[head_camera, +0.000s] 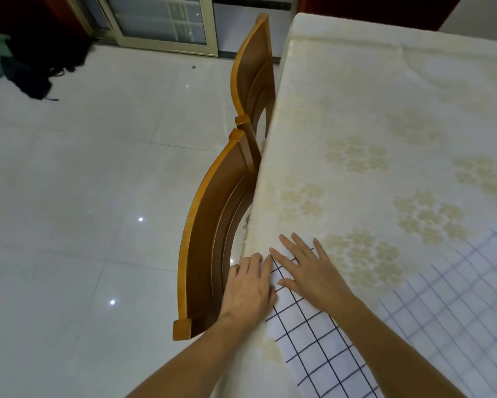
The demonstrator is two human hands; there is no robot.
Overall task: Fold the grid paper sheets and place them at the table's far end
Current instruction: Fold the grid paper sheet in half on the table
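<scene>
A white grid paper sheet [313, 334] with dark lines lies at the table's near left edge. My right hand [307, 268] presses flat on its far corner, fingers spread. My left hand [248, 285] lies flat beside it at the table edge, fingertips touching the paper's left border. Neither hand grips anything. A second grid paper sheet [454, 297], with fainter blue lines, lies flat to the right on the tablecloth. My forearms hide part of the first sheet.
The table [385, 116] wears a cream cloth with gold flower prints and runs far ahead. Two wooden chairs [213, 225] [254, 70] are pushed against its left side. Glossy white floor tiles [83, 182] lie left; dark bags [32, 67] sit by a window.
</scene>
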